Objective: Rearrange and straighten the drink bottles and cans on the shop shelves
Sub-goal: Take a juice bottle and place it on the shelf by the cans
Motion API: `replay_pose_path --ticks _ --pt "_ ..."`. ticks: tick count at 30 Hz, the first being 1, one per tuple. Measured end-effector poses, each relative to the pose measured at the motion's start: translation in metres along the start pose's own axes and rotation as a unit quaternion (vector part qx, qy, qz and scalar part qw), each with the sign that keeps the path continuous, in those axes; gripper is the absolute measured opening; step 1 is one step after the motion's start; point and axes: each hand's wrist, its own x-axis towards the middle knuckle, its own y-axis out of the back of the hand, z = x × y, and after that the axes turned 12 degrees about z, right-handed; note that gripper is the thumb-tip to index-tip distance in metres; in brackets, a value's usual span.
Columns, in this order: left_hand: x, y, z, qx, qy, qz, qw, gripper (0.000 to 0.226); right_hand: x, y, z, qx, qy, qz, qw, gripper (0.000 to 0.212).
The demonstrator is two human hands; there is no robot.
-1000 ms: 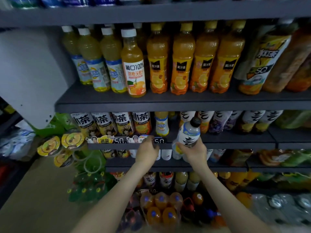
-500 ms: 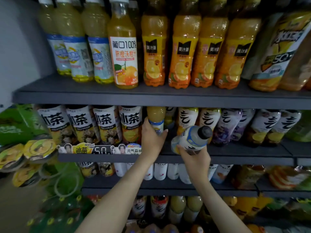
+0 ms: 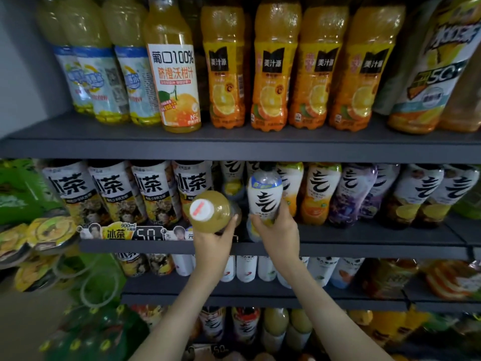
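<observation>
Shop shelf (image 3: 260, 246): left hand (image 3: 212, 242) gripping yellow bottle (image 3: 208, 211), right hand (image 3: 279, 230) gripping white bottle (image 3: 264, 196)

The bottle (image 3: 210, 211) in the left hand (image 3: 214, 239) is yellow with a white cap marked red. The bottle (image 3: 264, 198) in the right hand (image 3: 277, 231) is white with black writing and a blue band. Above the hands, four bottles (image 3: 299, 69) are orange.

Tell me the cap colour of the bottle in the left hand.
White with a red mark, on the yellow-drink bottle held by the left hand; head view.
</observation>
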Motion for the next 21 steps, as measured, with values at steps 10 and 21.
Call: replay_pose_path --ticks 10,21 --pt "0.022 0.038 0.020 -0.024 0.065 -0.011 0.998 0.045 0.016 -0.032 -0.014 -0.043 0.002 -0.018 0.999 0.077" --pt "0.039 0.080 0.047 -0.042 0.153 -0.089 0.983 0.043 0.002 -0.041 -0.022 -0.088 0.037 0.032 0.995 0.076"
